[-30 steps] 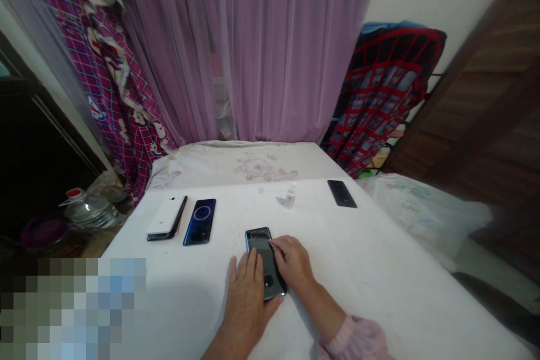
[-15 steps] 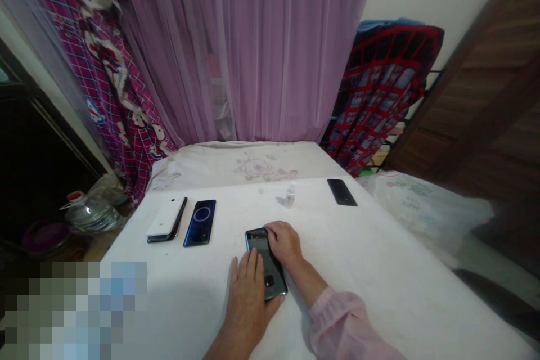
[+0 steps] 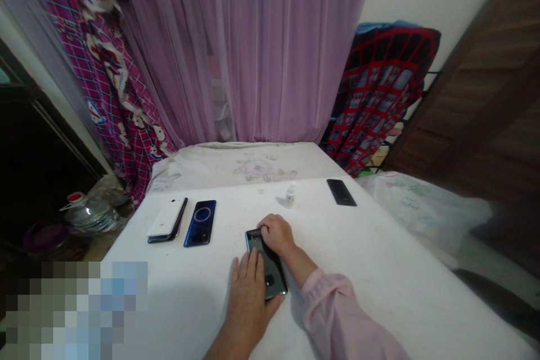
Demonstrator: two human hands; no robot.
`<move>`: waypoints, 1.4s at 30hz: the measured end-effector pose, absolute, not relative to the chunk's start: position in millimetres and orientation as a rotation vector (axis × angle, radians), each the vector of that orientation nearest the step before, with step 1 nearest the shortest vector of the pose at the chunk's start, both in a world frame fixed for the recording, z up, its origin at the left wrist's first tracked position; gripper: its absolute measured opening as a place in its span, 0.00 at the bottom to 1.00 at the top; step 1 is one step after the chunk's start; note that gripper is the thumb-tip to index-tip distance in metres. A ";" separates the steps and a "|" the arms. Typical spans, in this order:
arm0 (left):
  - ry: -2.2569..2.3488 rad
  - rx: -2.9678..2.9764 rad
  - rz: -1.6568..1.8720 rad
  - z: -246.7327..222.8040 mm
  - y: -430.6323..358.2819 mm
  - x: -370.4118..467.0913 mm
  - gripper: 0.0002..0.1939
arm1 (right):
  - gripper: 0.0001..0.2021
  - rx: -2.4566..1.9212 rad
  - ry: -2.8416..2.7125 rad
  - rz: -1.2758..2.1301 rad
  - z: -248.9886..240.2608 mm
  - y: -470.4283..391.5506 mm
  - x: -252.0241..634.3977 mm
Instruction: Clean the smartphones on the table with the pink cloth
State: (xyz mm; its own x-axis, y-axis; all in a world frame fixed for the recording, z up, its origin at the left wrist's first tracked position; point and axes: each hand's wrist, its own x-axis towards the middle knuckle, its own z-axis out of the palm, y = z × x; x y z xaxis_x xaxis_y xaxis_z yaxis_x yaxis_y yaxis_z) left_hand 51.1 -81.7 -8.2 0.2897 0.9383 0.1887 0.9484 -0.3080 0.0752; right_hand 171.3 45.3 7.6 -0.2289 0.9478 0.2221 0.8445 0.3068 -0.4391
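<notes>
A dark, glossy smartphone point(image 3: 274, 270) lies back side up on the white-covered table, its camera toward me. My left hand point(image 3: 247, 292) braces it, fingers stretched over its left edge and thumb along the near end. At the far end of the phone, my right hand point(image 3: 276, 233) is closed, with its curled fingers pressed on the top right part. Whatever those fingers pinch, if anything, is hidden. Beyond the hands stands a small white bottle point(image 3: 289, 198), and a tiny pale piece point(image 3: 260, 192) lies left of it.
On the left lie a blue phone point(image 3: 200, 223) and a stack of phones with a white one point(image 3: 166, 218) on top. A black phone point(image 3: 341, 192) rests near the right edge. Purple curtains point(image 3: 270, 50) hang behind the table. A large water jug point(image 3: 93, 215) stands off to the left.
My right hand has slid a little up and to the left across the far end of the phone. The left hand and the phone stay in place.
</notes>
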 end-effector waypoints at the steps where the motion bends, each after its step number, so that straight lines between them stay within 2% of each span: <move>1: -1.814 -2.483 -0.301 -8.0 -81.7 51.2 0.38 | 0.13 -1.581 -2.163 0.306 8.1 45.7 169.8; 17: -1.862 -2.506 -0.264 -2.5 -82.4 52.8 0.39 | 0.15 -1.500 -2.360 0.343 17.1 45.9 153.9; 30: -1.908 -2.530 -0.285 2.3 -83.3 53.9 0.38 | 0.14 -1.547 -2.248 0.339 13.5 43.5 181.4; 42: -1.964 -2.526 -0.227 14.1 -83.5 57.3 0.38 | 0.14 -1.464 -2.318 0.340 13.9 42.5 163.8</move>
State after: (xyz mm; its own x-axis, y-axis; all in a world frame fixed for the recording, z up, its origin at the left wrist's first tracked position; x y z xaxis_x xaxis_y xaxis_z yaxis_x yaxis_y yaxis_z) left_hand 57.3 -83.5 14.1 0.2414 0.9678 0.0709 0.9585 -0.2493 0.1387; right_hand 163.8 42.5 13.9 -0.3874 0.9032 0.1848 0.8121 0.4292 -0.3954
